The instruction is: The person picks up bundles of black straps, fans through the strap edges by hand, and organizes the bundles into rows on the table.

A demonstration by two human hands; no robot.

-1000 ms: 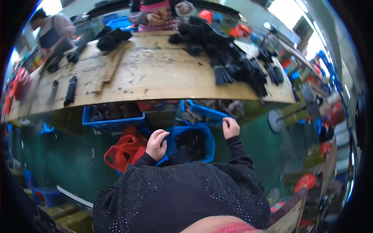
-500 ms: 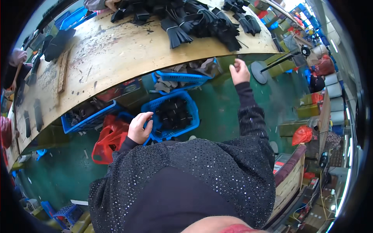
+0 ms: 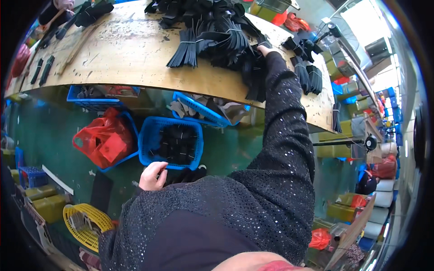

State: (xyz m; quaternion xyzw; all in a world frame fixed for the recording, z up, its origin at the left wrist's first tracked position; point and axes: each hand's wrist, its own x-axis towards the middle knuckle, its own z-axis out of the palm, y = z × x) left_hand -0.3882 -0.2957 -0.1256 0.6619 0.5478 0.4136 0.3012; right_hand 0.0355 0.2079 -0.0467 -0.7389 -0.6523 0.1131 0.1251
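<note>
The person stands at a long wooden workbench [image 3: 135,58], leaning over it. The right hand [image 3: 263,49] is stretched out onto the bench top and rests against a heap of black strip bundles [image 3: 217,31]; only the back of the hand and the wrist show, the fingers are buried among the strips, and I cannot tell whether they are closed on anything. The heap lies on the far middle of the bench, with 1 banded bundle [image 3: 186,49] fanned out at its near left edge and several strips hanging over the front edge of the bench just beside the sleeve.

The left hand [image 3: 153,175] hangs low, below bench level, just at the near rim of a blue plastic basket [image 3: 149,135] standing on the green floor. The fingers are loosely curled, narrow, and hold nothing that can be seen. The basket contains dark pieces. Left of it, touching, a red plastic bag [image 3: 101,140] sits in a second blue basket. A further blue basket [image 3: 199,110] of grey offcuts stands tilted under the bench edge. A yellow basket [image 3: 83,221] lies on the floor at lower left. More black bundles [image 3: 307,74] lie on the bench right of the arm
</note>
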